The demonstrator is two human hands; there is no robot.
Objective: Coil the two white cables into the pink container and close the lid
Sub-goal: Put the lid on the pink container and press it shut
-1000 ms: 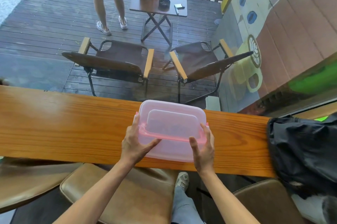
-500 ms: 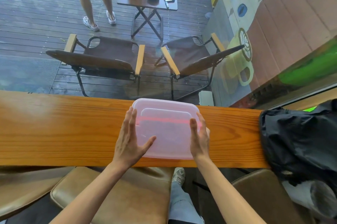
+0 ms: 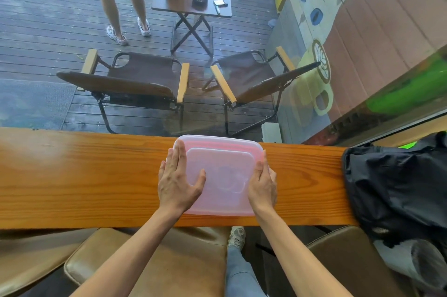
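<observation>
Pink container sits on a wooden counter, slightly right of its centre, with the translucent lid lying flat on top; contents show only as a faint blur through the lid and cannot be identified. At 9 o'clock of the container the counter is bare grained wood; at 3 o'clock a black bag rests on the counter's right end, well apart from the container. Beyond the counter, at 12 o'clock, a window looks onto dark decking with two folding chairs and a small folding table; a person's legs stand at 11 o'clock. Tan padded stools sit below the counter at 6 o'clock. Left hand lies flat on the lid's left portion, fingers straight and together, thumb spread across the lid, pressing, not grasping. Right hand rests along the lid's right edge, fingers extended along the rim, pressing without curling round it.
</observation>
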